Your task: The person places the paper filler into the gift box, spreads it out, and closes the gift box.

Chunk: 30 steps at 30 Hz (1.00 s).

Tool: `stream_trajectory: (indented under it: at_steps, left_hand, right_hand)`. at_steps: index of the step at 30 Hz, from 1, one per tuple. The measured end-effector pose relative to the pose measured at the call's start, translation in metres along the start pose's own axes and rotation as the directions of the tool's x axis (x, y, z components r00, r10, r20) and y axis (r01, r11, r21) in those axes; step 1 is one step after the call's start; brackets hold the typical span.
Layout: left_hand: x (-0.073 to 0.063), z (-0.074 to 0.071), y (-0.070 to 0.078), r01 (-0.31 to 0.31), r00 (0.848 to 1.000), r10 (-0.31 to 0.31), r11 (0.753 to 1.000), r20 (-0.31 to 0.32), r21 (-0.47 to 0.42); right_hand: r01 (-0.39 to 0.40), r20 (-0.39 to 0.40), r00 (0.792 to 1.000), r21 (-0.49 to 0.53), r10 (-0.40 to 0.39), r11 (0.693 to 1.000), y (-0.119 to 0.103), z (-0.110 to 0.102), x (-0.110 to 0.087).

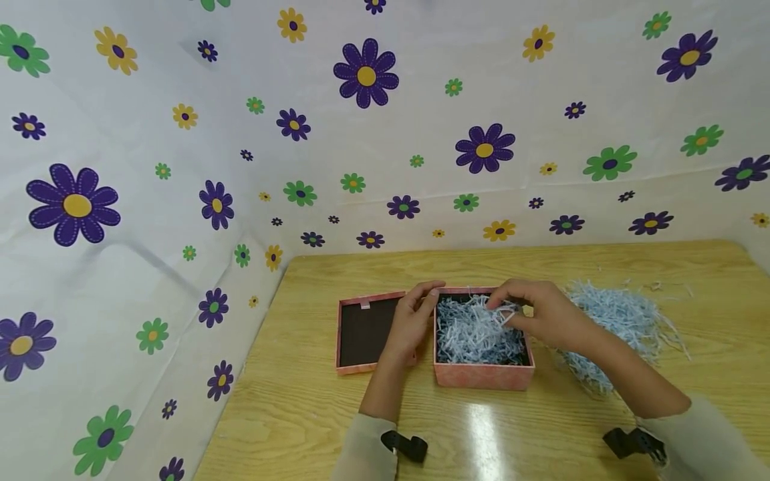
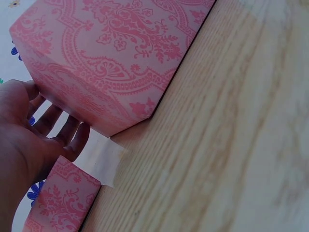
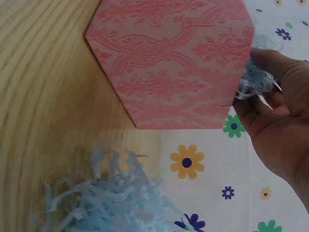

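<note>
A pink patterned box (image 1: 484,377) stands on the table, filled with pale blue shredded paper (image 1: 475,334). My left hand (image 1: 412,321) rests against the box's left side, its thumb at the rim; the left wrist view shows its fingers along the patterned wall (image 2: 67,92). Over the box's right rim, my right hand (image 1: 544,314) pinches some paper strands between thumb and fingers. In the right wrist view, blue strands (image 3: 258,79) show between them, partly hidden by the box wall. Left of the box, the lid (image 1: 363,334) lies with its dark inside up, partly behind my left hand and forearm.
A loose heap of pale blue shredded paper (image 1: 619,321) lies right of the box, beside my right forearm, with stray strands around it. The wooden table (image 1: 289,401) meets a white flower-print cloth (image 1: 415,180) at the back and left.
</note>
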<state>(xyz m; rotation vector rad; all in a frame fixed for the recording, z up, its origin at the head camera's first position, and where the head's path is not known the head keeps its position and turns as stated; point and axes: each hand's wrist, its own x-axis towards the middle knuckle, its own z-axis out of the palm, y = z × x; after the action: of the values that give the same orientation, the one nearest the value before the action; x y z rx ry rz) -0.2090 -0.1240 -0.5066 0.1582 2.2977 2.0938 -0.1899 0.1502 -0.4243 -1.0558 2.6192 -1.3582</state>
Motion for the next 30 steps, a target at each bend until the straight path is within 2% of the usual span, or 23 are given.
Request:
stream_trajectory:
  at_steps: [4,9,12,16,19,22,24,27,30]
  left_hand:
    - [0.0,-0.001,0.0,-0.004,1.0,0.004,1.0,0.003,0.007]
    - [0.0,0.0,0.0,0.003,1.0,-0.003,1.0,0.002,-0.001]
    - [0.001,0.0,0.0,0.009,1.0,-0.009,1.0,-0.003,-0.012]
    - [0.001,0.0,0.0,0.012,1.0,-0.013,1.0,-0.001,-0.014]
    - [0.001,0.0,0.001,0.011,1.0,-0.011,1.0,-0.002,-0.009]
    - [0.001,-0.001,0.001,0.005,1.0,-0.005,1.0,-0.006,-0.003]
    - [0.0,-0.001,0.0,0.002,1.0,-0.002,1.0,-0.005,-0.002]
    - [0.0,-0.001,0.0,-0.002,1.0,0.002,1.0,0.0,-0.014]
    - [0.001,0.0,-0.001,-0.007,1.0,0.008,1.0,0.009,-0.024]
  right_hand:
    - [0.018,0.083,0.996,-0.011,-0.017,1.0,-0.006,-0.01,-0.001]
    - [0.014,0.189,0.982,-0.063,-0.002,0.998,-0.012,-0.026,-0.003]
    - [0.02,0.183,0.983,-0.091,-0.003,0.996,-0.014,-0.033,-0.005]
    - [0.047,0.116,0.993,-0.067,-0.039,0.997,-0.015,-0.036,-0.007]
    - [0.064,0.116,0.991,0.034,-0.067,0.997,-0.014,-0.029,-0.005]
    - [0.052,0.17,0.983,0.133,-0.074,0.99,-0.014,-0.017,0.001]
    - [0.039,0.213,0.974,0.161,-0.074,0.986,-0.013,-0.007,0.004]
    - [0.027,0.272,0.96,0.151,-0.068,0.988,-0.011,0.01,0.011]
    - [0.031,0.325,0.944,0.078,-0.055,0.996,-0.01,0.024,0.016]
